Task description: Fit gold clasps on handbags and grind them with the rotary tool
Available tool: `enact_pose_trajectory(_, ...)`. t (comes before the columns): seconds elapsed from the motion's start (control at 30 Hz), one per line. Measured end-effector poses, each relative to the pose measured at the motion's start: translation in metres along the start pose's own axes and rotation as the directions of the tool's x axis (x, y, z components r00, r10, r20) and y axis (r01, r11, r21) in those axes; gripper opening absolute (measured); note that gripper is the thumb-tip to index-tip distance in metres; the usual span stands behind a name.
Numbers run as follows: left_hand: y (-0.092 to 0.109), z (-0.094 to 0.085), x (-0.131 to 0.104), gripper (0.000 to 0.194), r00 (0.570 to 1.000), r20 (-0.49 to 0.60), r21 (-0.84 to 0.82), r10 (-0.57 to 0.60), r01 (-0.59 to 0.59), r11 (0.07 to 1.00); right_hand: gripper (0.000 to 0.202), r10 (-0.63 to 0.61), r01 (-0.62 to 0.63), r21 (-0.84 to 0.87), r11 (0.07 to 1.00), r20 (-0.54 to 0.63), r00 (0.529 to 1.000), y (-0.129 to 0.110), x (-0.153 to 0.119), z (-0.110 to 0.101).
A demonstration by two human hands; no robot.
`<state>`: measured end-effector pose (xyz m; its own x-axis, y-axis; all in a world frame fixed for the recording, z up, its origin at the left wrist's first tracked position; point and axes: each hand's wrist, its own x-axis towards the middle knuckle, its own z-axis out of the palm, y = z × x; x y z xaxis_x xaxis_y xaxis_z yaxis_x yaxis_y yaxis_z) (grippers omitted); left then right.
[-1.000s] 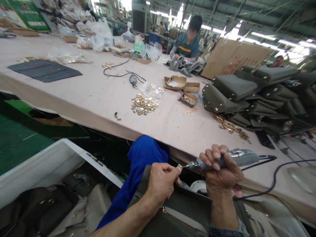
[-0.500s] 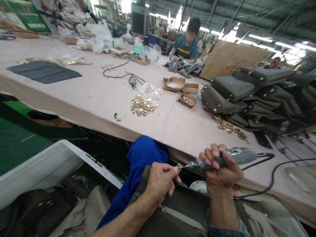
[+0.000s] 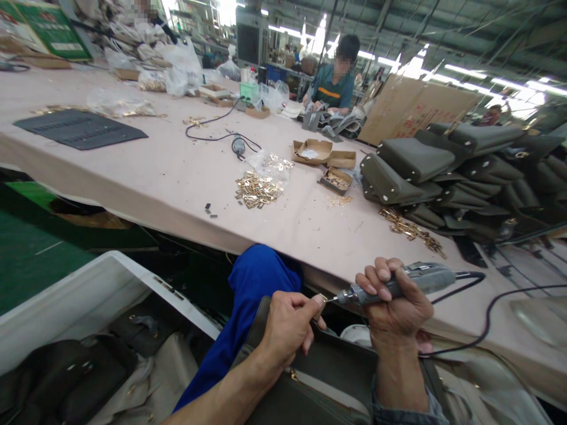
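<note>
My left hand (image 3: 290, 324) pinches a small gold metal piece (image 3: 322, 300) between thumb and fingers, above a dark olive bag (image 3: 319, 366) lying on my lap. My right hand (image 3: 396, 295) is wrapped round a grey electric screwdriver (image 3: 419, 278), held nearly level. Its thin tip points left and meets the gold piece, or comes very near it; the exact contact is too small to tell. A black cable runs from the tool's back end to the right.
A pale table (image 3: 186, 171) bears a pile of gold metal pieces (image 3: 257, 190), small cardboard boxes (image 3: 336, 180) and stacked olive bags (image 3: 411, 159). At the lower left, a white bin (image 3: 115, 265) holds more bags. A person (image 3: 332, 85) sits across the table.
My right hand and the screwdriver have shifted very slightly to the left, and the tool's back end sits a little differently. My left hand has barely moved.
</note>
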<state>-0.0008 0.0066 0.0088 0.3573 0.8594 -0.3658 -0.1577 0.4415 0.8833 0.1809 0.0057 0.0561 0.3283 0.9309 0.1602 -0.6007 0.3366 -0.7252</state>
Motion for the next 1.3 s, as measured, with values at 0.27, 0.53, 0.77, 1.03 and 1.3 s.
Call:
enact_pose_trajectory(0.27, -0.004, -0.001, 0.001, 0.056, 1.0, 0.03, -0.007, 0.002, -0.002, 1.0, 0.011, 0.019, -0.019, 0.0, 1.0, -0.015, 1.0, 0.0, 0.002, 0.001)
enact_pose_trajectory(0.53, -0.005, -0.003, 0.004, 0.048, 0.997, 0.077, -0.143, -0.016, 0.027, 0.989, 0.015, 0.082, -0.07, 0.146, 0.987, -0.079, 0.994, -0.002, 0.008, -0.003)
enact_pose_trajectory(0.77, 0.002, -0.003, 0.002, 0.04, 0.997, 0.067, -0.182, -0.04, 0.051, 0.982, 0.019, 0.064, -0.041, 0.23, 0.972, -0.095, 0.993, -0.004, 0.009, -0.01)
enact_pose_trajectory(1.03, -0.009, 0.004, -0.009, 0.039, 0.988, -0.028, 0.094, 0.154, -0.151, 0.984, 0.02, 0.062, -0.038, 0.229, 0.973, -0.097, 0.993, -0.006, 0.008, -0.009)
enact_pose_trajectory(1.3, -0.024, 0.009, -0.017, 0.029, 0.681, 0.079, 0.687, 0.728, -0.566, 0.456, 0.02, 0.037, -0.008, 0.267, 0.964, -0.104, 0.994, -0.012, 0.005, -0.011)
